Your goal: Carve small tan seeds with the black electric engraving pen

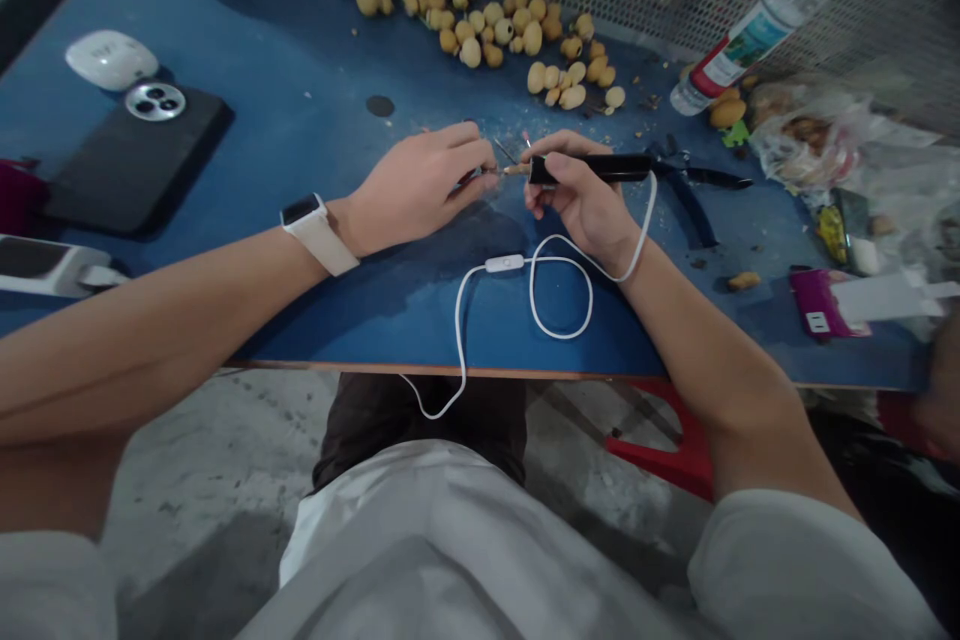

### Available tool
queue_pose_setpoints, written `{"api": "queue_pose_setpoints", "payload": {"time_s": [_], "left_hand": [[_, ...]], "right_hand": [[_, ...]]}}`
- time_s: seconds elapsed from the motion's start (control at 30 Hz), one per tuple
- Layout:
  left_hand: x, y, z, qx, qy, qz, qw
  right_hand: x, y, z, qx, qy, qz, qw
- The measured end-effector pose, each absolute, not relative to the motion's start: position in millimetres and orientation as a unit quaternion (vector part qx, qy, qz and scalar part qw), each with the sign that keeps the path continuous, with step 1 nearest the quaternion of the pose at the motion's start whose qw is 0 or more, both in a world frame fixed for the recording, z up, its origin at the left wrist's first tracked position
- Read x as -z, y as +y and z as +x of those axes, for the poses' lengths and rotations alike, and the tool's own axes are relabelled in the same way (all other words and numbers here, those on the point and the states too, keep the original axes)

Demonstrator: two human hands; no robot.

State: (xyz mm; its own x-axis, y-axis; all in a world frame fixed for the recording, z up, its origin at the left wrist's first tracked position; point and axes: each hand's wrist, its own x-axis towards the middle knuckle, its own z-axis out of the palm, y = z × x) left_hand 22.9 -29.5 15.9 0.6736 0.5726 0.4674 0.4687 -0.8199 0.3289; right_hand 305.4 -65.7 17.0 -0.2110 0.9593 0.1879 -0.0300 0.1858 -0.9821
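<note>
My right hand (581, 195) is closed round a black pen-shaped tool (600, 167) with a white cord (555, 290) that loops on the blue table (300, 120) and drops over its front edge. The tool's metal tip points left toward my left hand (420, 185). That hand rests on the table with its fingers pinched on something small and thin that I cannot make out. The tip and the pinch nearly touch. A white watch (319, 232) sits on my left wrist.
Several small yellow-brown fruits (487, 20) lie scattered along the back by a mesh wall. A black phone (135, 155) and a white device (111, 58) lie at left. Dark pliers (697, 195), a tilted bottle (739, 45), plastic bags (817, 135) and a purple box (821, 305) crowd the right.
</note>
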Motion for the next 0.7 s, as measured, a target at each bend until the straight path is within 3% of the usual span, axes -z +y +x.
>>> {"api": "queue_pose_setpoints", "payload": {"time_s": [0.43, 0.7], "left_hand": [[-18.7, -27.4, 21.9, -0.265, 0.293, 0.911, 0.120], [-19.5, -27.8, 23.0, -0.255, 0.287, 0.920, 0.084]], "right_hand": [[-17.3, -65.4, 307.9, -0.505, -0.593, -0.393, 0.488], [-14.8, -62.5, 309.4, -0.505, -0.595, -0.394, 0.486]]}}
